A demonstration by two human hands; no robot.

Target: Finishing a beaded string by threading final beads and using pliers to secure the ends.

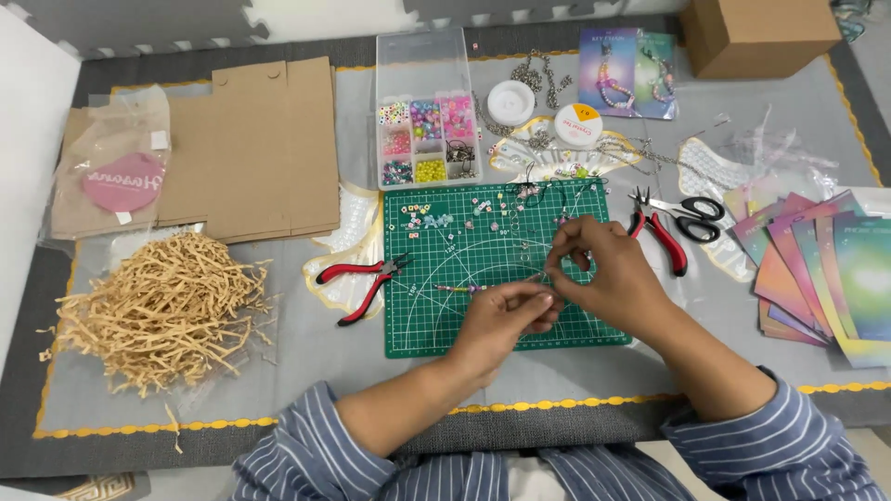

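Observation:
My left hand [506,315] and my right hand [603,274] meet over a green cutting mat [418,325]. The left hand pinches the end of a thin strand of small coloured beads [459,289] that lies across the mat to the left. My right hand's fingertips pinch something tiny at that same spot; the item itself is too small to tell. Loose beads and small metal rings [436,218] lie scattered over the mat's far half.
Red-handled pliers [357,278] lie left of the mat, another red pair [661,237] and scissors [691,209] to the right. A compartment bead box [427,139], cord spools [577,123], chains, coloured cards [821,269], flat cardboard [246,148], shredded paper [162,311] and a cardboard box [756,32] surround it.

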